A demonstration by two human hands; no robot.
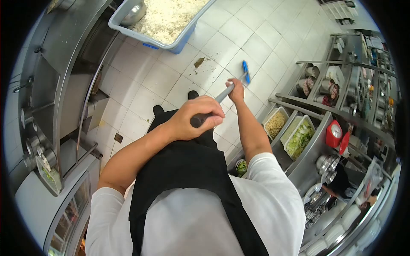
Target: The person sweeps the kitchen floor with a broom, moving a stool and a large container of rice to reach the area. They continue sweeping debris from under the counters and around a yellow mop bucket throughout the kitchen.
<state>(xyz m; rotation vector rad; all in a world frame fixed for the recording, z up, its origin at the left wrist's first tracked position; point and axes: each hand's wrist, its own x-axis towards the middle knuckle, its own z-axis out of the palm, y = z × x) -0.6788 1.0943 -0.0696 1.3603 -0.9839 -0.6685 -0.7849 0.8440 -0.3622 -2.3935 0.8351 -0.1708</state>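
Plainly, both the left hand (194, 117) and right hand (236, 88) are closed around the broom handle (215, 103), a light, stiff pole best held spaced apart, its blue head (246, 71) on the tiled floor (158, 77).

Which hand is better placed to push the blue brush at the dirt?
Probably the right hand: it holds the handle lower, nearest the blue brush and the dirt. The left hand holds the top end.

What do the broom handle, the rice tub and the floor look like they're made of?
Broom handle: probably bare metal, grey with a dull sheen; its top end is black.
Rice tub: likely plastic, matte blue-grey, with thin moulded walls.
Floor: glazed white ceramic tile, with grout lines and reflections.
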